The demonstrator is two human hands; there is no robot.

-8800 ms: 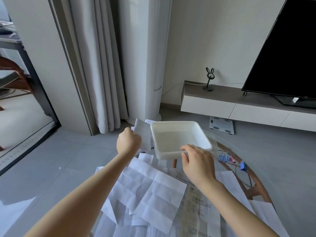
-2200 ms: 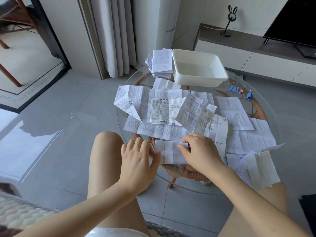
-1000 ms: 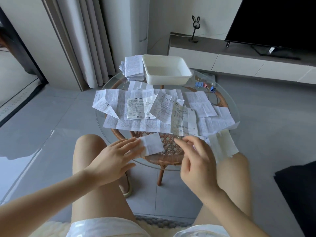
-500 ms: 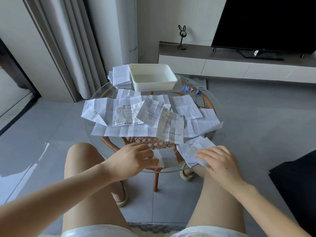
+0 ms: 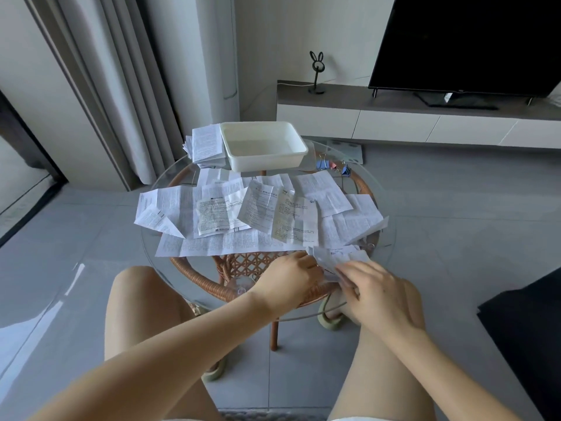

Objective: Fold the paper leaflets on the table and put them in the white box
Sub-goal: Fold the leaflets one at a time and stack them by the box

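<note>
Glass tabletop (image 5: 170,287) over a rattan base carries a spread of unfolded leaflets (image 5: 243,217). At its near right edge my left hand (image 5: 288,278) and right hand (image 5: 376,293) both pinch one leaflet (image 5: 337,256). Align the edges before creasing, then press flat. At the far edge, the white box (image 5: 264,147) appears empty; a folded stack (image 5: 206,145) lies beside it.

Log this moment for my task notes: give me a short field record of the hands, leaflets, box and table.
left hand: at the near table edge, touching the leaflet being worked
right hand: holding the same leaflet
white box: far side of table, looks empty
folded stack: left of the box, touching it
unfolded leaflets: spread overlapping across the middle
binder clips: right of the box
table: round glass top, wicker base
</note>
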